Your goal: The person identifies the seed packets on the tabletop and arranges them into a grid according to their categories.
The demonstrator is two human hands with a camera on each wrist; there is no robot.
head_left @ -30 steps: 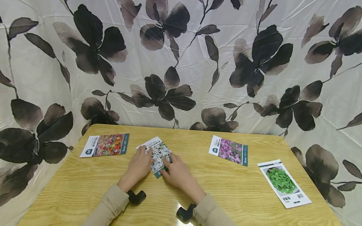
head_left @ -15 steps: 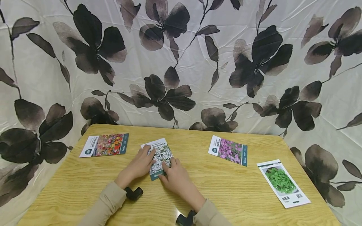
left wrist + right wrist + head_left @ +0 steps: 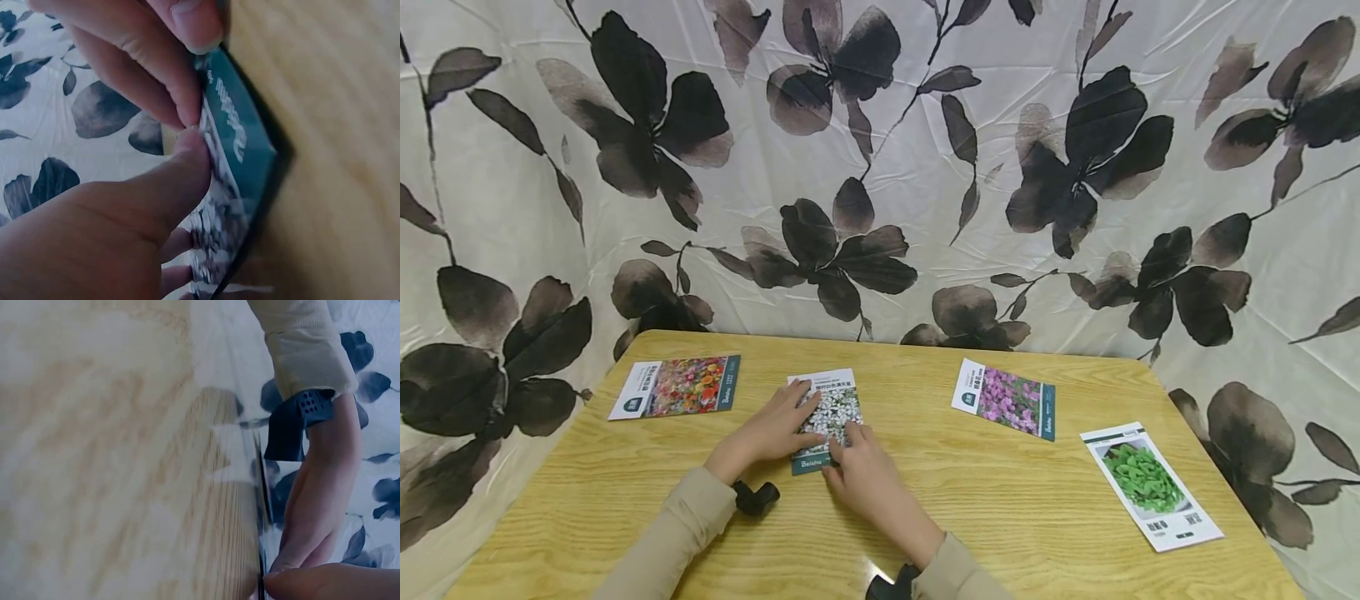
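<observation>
A seed packet point(image 3: 841, 403) with white flowers and a green strip lies near the middle of the wooden table, almost squared up to its far edge. My left hand point(image 3: 775, 427) rests on its left side, fingers spread over the picture and thumb near the green strip. On the lower right side, my right hand point(image 3: 868, 473) touches the packet's edge with fingertips and thumb. In the left wrist view, my left thumb point(image 3: 178, 172) presses on the packet point(image 3: 234, 131) close to the right hand's fingers. The right wrist view shows the packet only as a thin edge.
A packet of mixed red and orange flowers point(image 3: 688, 386) lies at the far left. To the right are a purple-flower packet point(image 3: 1011, 400) and a white packet with green leaves point(image 3: 1146, 479). A floral cloth point(image 3: 955, 250) hangs behind the table point(image 3: 1000, 508).
The white-flower packet has turned clockwise, from slanted to nearly straight, and shifted slightly right at its top. Both hands have stayed on it. The other packets lie where they were.
</observation>
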